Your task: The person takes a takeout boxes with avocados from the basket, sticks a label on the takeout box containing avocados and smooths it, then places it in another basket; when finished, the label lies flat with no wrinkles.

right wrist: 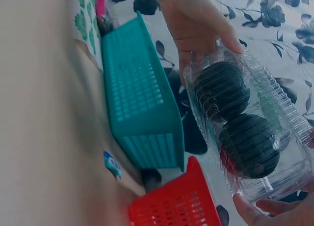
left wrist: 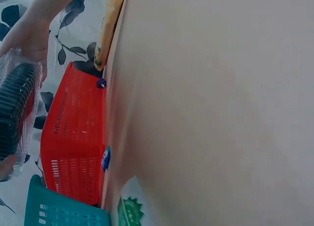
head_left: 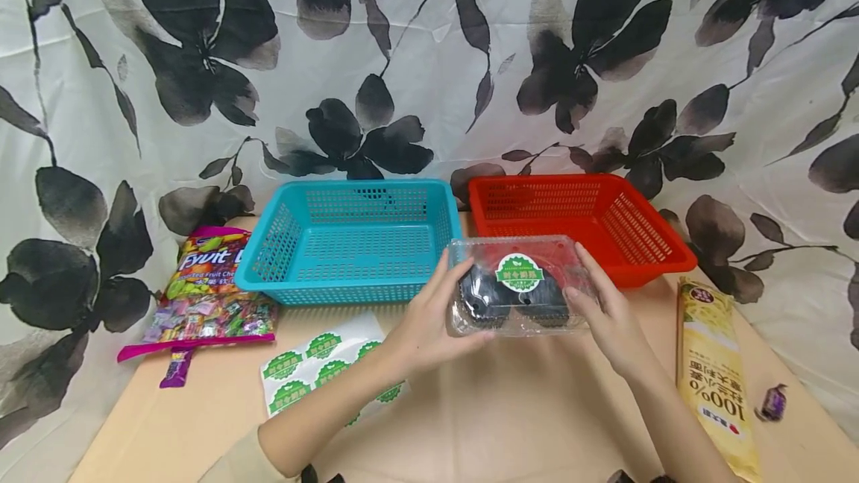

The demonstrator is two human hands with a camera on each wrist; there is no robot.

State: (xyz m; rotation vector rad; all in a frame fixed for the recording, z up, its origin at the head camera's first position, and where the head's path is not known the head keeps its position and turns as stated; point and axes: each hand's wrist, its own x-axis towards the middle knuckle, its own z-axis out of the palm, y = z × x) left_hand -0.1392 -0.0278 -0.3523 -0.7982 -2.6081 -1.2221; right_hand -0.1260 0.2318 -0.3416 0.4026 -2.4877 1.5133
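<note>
A clear plastic clamshell box point(head_left: 523, 311) is held up above the table between both hands. Two dark round items point(right wrist: 249, 145) sit side by side inside it; what they are I cannot tell. A green and white round sticker point(head_left: 520, 273) is on the lid. My left hand point(head_left: 426, 330) grips the box's left end, thumb below and fingers along the side. The right hand point(head_left: 614, 319) holds the opposite end, its fingers along the edge. In the right wrist view the dark items show through the box's ribbed side.
Behind the box stand a teal basket point(head_left: 376, 293) and a red basket point(head_left: 644, 270). A fruit candy bag point(head_left: 201, 289) and a small purple candy point(head_left: 176, 368) lie left, a sticker sheet point(head_left: 305, 365) in front. Rightward are a yellow pasta packet point(head_left: 714, 364) and another wrapped candy point(head_left: 773, 402).
</note>
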